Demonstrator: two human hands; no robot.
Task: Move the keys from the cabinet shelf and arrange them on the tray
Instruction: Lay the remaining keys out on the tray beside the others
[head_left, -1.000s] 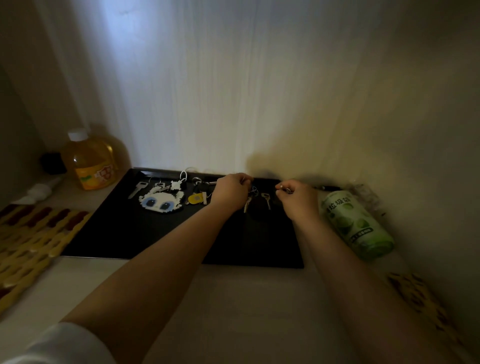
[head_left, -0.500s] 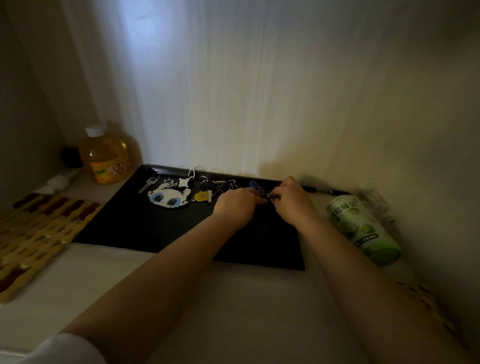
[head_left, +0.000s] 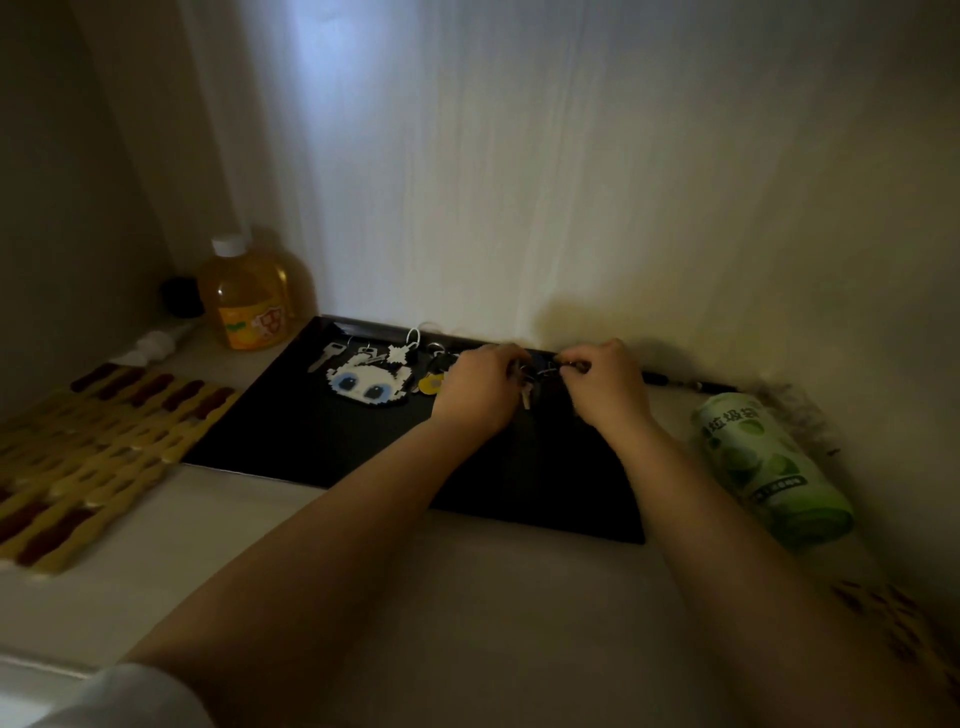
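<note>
Two hands' fingers (head_left: 571, 365) around key bunch (head_left: 527, 382)

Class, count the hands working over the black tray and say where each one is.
2. The left hand and right hand sit side by side at the tray's far edge, both pinching a key bunch between them.

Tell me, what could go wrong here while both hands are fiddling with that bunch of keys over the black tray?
The left hand and right hand pinch one key bunch between them; it looks tangled, so a tug might drop it or leave keys overlapping. The bunch sits close to the yellow tag and pixel-face keychain, so setting it down could nudge those. The dim light over the black tray makes dark keys hard to see.
</note>
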